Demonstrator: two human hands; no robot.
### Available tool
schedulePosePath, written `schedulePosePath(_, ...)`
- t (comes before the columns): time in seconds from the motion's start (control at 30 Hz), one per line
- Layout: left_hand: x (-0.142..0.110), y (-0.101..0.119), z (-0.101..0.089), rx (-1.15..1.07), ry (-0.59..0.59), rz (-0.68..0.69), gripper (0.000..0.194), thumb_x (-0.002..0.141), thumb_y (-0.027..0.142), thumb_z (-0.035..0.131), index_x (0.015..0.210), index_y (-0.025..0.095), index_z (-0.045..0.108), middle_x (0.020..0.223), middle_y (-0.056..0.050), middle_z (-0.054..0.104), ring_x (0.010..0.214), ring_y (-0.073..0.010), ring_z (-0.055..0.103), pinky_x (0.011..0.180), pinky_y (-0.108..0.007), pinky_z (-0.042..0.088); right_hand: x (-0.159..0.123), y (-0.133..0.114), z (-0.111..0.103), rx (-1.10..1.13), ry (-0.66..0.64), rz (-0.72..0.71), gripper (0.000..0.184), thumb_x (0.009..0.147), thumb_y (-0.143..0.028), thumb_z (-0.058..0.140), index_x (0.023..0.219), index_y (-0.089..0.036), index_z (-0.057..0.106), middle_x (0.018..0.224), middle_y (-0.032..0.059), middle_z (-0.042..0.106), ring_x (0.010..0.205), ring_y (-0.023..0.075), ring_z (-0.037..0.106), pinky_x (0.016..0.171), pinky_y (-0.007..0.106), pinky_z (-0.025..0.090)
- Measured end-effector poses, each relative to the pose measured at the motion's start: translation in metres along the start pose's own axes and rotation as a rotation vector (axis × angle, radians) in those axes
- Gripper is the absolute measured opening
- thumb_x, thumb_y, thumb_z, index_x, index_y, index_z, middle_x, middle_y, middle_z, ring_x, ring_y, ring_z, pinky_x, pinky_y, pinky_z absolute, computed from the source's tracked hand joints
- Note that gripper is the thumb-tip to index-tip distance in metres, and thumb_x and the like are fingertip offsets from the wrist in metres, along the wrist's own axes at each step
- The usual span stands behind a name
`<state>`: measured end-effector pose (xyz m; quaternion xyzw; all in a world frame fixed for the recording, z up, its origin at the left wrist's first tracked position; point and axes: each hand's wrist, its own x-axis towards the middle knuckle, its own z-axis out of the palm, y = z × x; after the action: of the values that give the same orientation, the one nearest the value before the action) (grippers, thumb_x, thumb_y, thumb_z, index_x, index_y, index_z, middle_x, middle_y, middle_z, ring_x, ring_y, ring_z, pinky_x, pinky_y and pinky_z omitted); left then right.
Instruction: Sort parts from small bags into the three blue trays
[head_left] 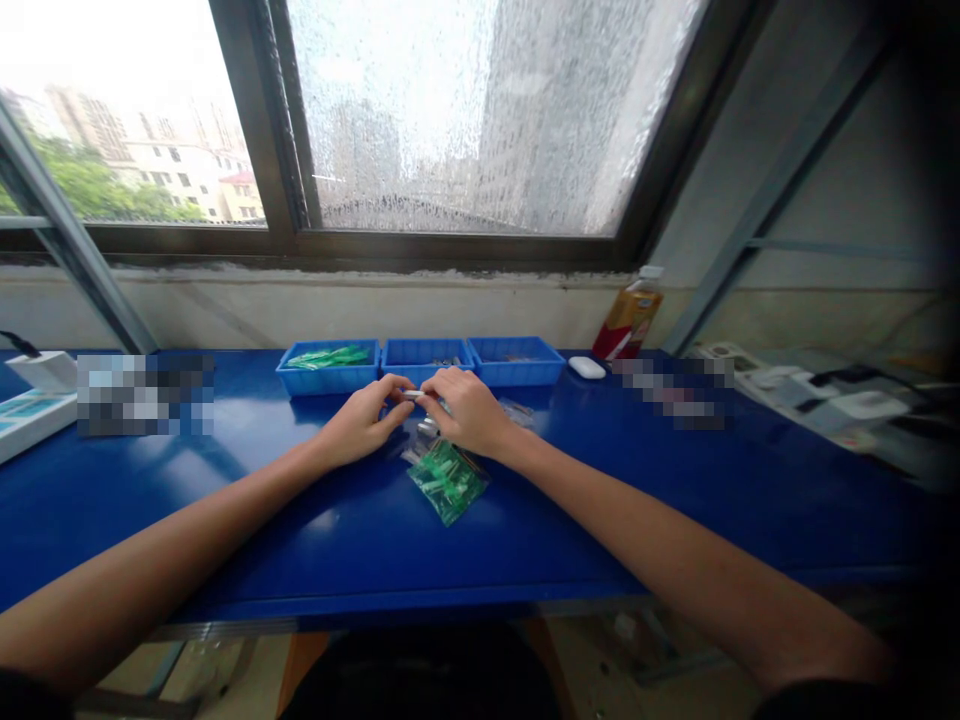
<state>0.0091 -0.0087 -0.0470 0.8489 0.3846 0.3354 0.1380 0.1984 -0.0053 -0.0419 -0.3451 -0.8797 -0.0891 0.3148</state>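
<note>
Between my two hands is a small whitish, slender piece (412, 394), too small to name. My left hand (369, 415) pinches its left end between thumb and fingers. The fingers of my right hand (469, 408) close on its other end. Just below them lies a clear plastic bag (448, 483) of green pieces. Small silvery parts (427, 427) show close under my right hand, partly covered by it. Another clear bag (517, 411) lies to the right of that hand.
Three blue bins line the back: one with green pieces (328, 357), a middle bin (427, 371) and a right bin (517, 373) with small parts. A white case (586, 368) and a bottle (628, 318) stand right of them. A power strip (37, 418) is far left.
</note>
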Motion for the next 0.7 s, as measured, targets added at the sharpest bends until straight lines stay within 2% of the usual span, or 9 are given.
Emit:
schedulePosePath(0.13, -0.001, 0.000, -0.001, 0.079, 0.066, 0.047, 0.019, 0.085, 0.029, 0.048, 0.098, 0.017, 0.054, 0.084, -0.004, 0.062, 0.078, -0.0160, 0.056, 0.072, -0.029, 0.043, 0.001, -0.002, -0.001, 0.030, -0.032, 0.037, 0.030, 0.093, -0.031, 0.035, 0.081, -0.015, 0.058, 0.079, 0.0059, 0.060, 0.077, 0.0164, 0.050, 0.071, 0.029, 0.033)
schedulePosePath(0.23, -0.001, 0.002, -0.003, 0.088, 0.073, 0.043, 0.022, 0.087, 0.032, 0.044, 0.095, 0.016, 0.057, 0.083, -0.005, 0.064, 0.075, -0.0159, 0.056, 0.069, -0.028, 0.042, 0.000, -0.004, -0.001, 0.061, -0.025, 0.055, 0.023, 0.089, -0.034, 0.042, 0.092, -0.016, 0.056, 0.082, 0.0050, 0.060, 0.079, 0.0169, 0.052, 0.073, 0.029, 0.033)
schedulePosePath(0.3, 0.000, 0.004, -0.005, 0.079, 0.066, 0.029, 0.026, 0.089, 0.033, 0.041, 0.092, 0.016, 0.060, 0.081, -0.005, 0.065, 0.074, -0.0159, 0.057, 0.068, -0.027, 0.042, 0.000, -0.005, -0.003, 0.070, -0.015, 0.028, 0.025, 0.084, -0.035, 0.051, 0.101, -0.016, 0.053, 0.085, 0.0047, 0.061, 0.082, 0.0176, 0.052, 0.074, 0.030, 0.033)
schedulePosePath(0.4, 0.001, 0.005, -0.006, 0.042, 0.033, -0.005, 0.036, 0.090, 0.036, 0.035, 0.081, 0.015, 0.062, 0.075, -0.004, 0.065, 0.071, -0.0156, 0.057, 0.067, -0.026, 0.041, 0.000, -0.006, -0.006, 0.030, -0.033, -0.049, 0.020, 0.083, -0.030, 0.052, 0.097, -0.016, 0.054, 0.087, 0.0054, 0.061, 0.082, 0.0176, 0.052, 0.074, 0.030, 0.032)
schedulePosePath(0.47, 0.000, 0.006, -0.005, -0.005, -0.020, -0.067, 0.047, 0.092, 0.040, 0.027, 0.074, 0.014, 0.062, 0.070, -0.003, 0.064, 0.067, -0.0155, 0.058, 0.066, -0.026, 0.041, 0.001, -0.006, -0.009, -0.020, -0.034, -0.066, 0.016, 0.086, -0.027, 0.048, 0.092, -0.016, 0.057, 0.086, 0.0062, 0.061, 0.082, 0.0176, 0.051, 0.073, 0.030, 0.031)
schedulePosePath(0.53, -0.001, 0.007, -0.004, -0.021, -0.114, -0.139, 0.053, 0.091, 0.044, 0.025, 0.071, 0.015, 0.064, 0.066, -0.003, 0.064, 0.063, -0.0154, 0.058, 0.062, -0.025, 0.041, 0.003, -0.003, -0.012, -0.073, -0.007, -0.030, 0.020, 0.088, -0.029, 0.043, 0.087, -0.016, 0.058, 0.084, 0.0066, 0.061, 0.081, 0.0180, 0.050, 0.072, 0.030, 0.031)
schedulePosePath(0.63, -0.003, 0.010, -0.003, 0.022, -0.251, -0.154, 0.042, 0.084, 0.048, 0.042, 0.071, 0.016, 0.064, 0.063, -0.002, 0.063, 0.058, -0.0144, 0.056, 0.054, -0.023, 0.037, 0.006, 0.010, -0.013, -0.146, 0.084, 0.120, 0.030, 0.091, -0.034, 0.038, 0.080, -0.016, 0.059, 0.083, 0.0072, 0.061, 0.080, 0.0185, 0.050, 0.071, 0.031, 0.031)
schedulePosePath(0.7, -0.004, 0.012, -0.002, 0.003, -0.291, -0.135, 0.030, 0.079, 0.043, 0.052, 0.074, 0.016, 0.063, 0.063, -0.001, 0.062, 0.056, -0.0129, 0.054, 0.052, -0.022, 0.036, 0.007, 0.022, -0.012, -0.186, 0.139, 0.235, 0.032, 0.091, -0.035, 0.038, 0.079, -0.016, 0.060, 0.085, 0.0078, 0.061, 0.082, 0.0193, 0.050, 0.072, 0.031, 0.032)
